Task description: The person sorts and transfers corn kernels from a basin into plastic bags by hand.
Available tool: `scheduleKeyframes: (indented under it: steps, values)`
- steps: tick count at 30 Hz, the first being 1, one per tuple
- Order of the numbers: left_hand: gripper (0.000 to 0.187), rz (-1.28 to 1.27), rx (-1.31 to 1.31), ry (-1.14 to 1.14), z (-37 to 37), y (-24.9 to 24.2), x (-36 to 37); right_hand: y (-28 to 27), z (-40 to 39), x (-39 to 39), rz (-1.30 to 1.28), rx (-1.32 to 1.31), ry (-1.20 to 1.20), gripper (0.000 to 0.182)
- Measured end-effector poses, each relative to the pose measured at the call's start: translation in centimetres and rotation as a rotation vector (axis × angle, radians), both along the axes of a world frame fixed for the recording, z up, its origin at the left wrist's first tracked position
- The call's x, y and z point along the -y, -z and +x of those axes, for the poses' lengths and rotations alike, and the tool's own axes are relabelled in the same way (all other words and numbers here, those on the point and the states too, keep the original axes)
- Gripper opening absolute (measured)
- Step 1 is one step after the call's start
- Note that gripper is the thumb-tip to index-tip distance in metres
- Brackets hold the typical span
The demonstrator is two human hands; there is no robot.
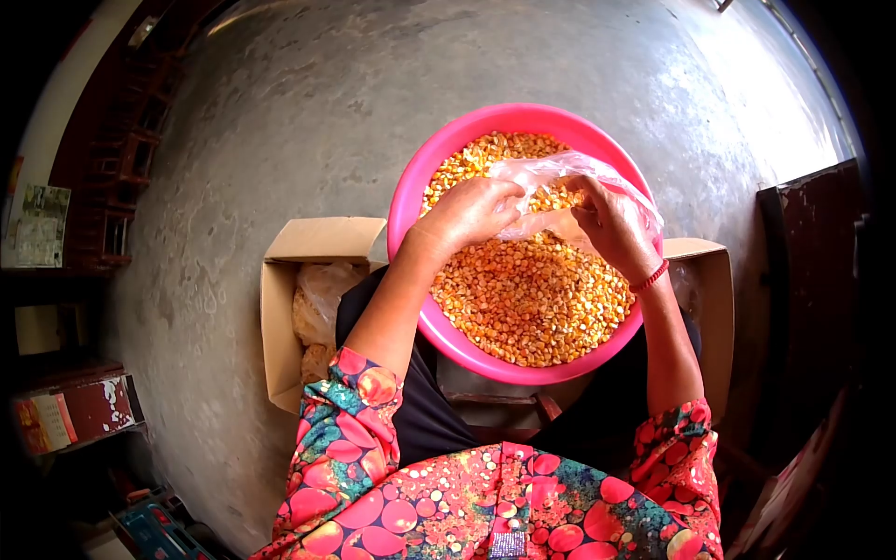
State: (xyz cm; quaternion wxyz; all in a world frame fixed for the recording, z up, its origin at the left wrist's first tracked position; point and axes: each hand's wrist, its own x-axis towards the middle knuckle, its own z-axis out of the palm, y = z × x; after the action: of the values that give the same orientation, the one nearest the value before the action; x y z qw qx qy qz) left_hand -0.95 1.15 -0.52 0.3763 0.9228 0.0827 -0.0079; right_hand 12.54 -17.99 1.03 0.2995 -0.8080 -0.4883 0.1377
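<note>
Apparently, the spreading of a thin, clear plastic bag is the step in hand: its film is pinched between the narrowed fingers of the left hand and, just across from them, of the right hand. Beneath both hands, loose yellow-orange corn kernels are held in a round, bright pink plastic basin, though whether any are contained in the bag cannot be told. For the next move, a steady grip on both sides seems to be called for, with the slippery film kept apart between the hands.
</note>
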Motion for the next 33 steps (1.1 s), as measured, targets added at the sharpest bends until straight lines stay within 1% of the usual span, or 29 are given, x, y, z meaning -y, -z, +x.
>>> scheduleKeyframes:
  steps: [4,6,10,11,12,14,15,16,18,19,20,22,23,24,26,29,30,32,33]
  values:
    - [0.034,0.016,0.009,0.012,0.0,0.2,-0.1,0.7,0.1,0.3,-0.057,0.004,-0.044,0.013]
    - [0.034,0.017,0.002,0.009,0.0,0.2,-0.1,0.0,-0.3,0.5,-0.19,0.01,-0.082,0.01]
    - [0.034,0.015,-0.033,0.0,0.1,-0.1,0.0,0.9,-0.3,0.4,-0.074,-0.017,-0.215,0.013]
    - [0.034,0.015,-0.033,0.001,0.1,-0.2,0.0,0.6,-0.5,0.4,-0.179,-0.02,-0.138,0.02]
    - [0.034,0.01,-0.036,0.002,0.1,-0.3,0.1,0.7,-0.5,0.4,-0.179,-0.02,-0.137,0.02]
    - [0.034,0.004,-0.041,0.003,0.0,-0.2,0.1,0.9,-0.4,0.3,-0.009,-0.103,-0.09,0.03]
    - [0.034,0.014,-0.029,0.01,0.1,-0.1,0.0,0.8,-0.4,0.1,0.056,-0.049,-0.091,0.033]
    - [0.034,0.023,-0.017,0.018,0.1,0.0,0.0,0.5,-0.4,0.1,0.056,-0.05,-0.091,0.033]
    - [0.034,0.02,-0.018,0.015,0.1,-0.1,0.0,-1.0,-0.7,0.1,-0.062,-0.03,0.006,0.03]
    - [0.034,0.016,-0.018,0.012,0.1,-0.1,0.1,-1.4,-0.7,0.0,-0.11,-0.067,0.044,0.029]
    - [0.034,0.016,-0.019,0.012,0.1,-0.1,0.1,-1.2,-0.6,0.0,-0.11,-0.067,0.044,0.029]
    - [0.034,0.021,-0.017,0.02,0.1,-0.2,0.1,-0.3,-0.2,0.1,0.089,-0.103,0.038,0.028]
    - [0.034,0.021,-0.017,0.02,0.1,-0.2,0.1,0.4,0.0,0.0,0.155,-0.04,0.04,0.025]
    - [0.034,0.018,-0.022,0.013,0.0,-0.2,0.1,0.3,0.1,-0.1,0.156,-0.041,0.04,0.025]
    - [0.033,0.014,-0.028,0.009,0.0,-0.1,0.1,-0.2,0.0,-0.1,0.145,0.057,0.009,0.018]
    - [0.033,0.028,-0.009,0.018,0.0,-0.1,0.1,-0.2,-0.5,0.0,0.084,-0.229,-0.268,0.013]
    - [0.034,0.019,-0.03,0.007,0.0,-0.2,0.2,-0.2,-1.0,0.1,0.085,-0.229,-0.266,0.013]
    - [0.034,0.01,-0.053,-0.004,0.1,-0.3,0.2,-0.4,-2.0,-0.2,0.014,-0.384,-0.519,0.012]
    - [0.034,0.009,-0.064,-0.006,0.1,-0.3,0.3,0.0,-2.7,-0.3,0.084,-0.399,-0.58,0.011]
